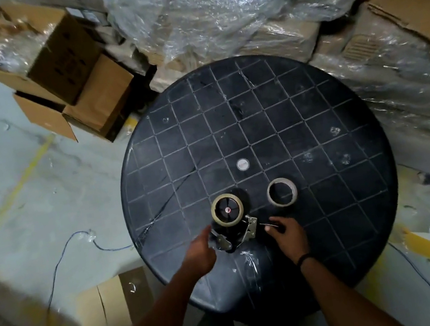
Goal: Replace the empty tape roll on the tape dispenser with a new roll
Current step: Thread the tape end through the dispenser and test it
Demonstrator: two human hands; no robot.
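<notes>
The tape dispenser point(238, 235) lies on its side near the front of the round black table point(315, 122). A tan tape roll point(227, 209) sits on its black hub, and its metal blade end points toward me. My left hand point(201, 253) holds the dispenser's left side by the metal flap. My right hand point(288, 233) is just right of the dispenser, its fingertips pinched on a thin clear strip that looks like the tape end point(266, 224). A thin cardboard ring, the bare tape core point(281, 192), lies flat on the table to the right of the roll.
A small white disc point(242, 164) marks the table's middle. Open cardboard boxes point(52, 62) stand on the floor at back left. Plastic-wrapped cartons point(210, 11) crowd the back and right. A flat carton point(112, 304) and a blue cable point(61, 261) lie on the floor at left.
</notes>
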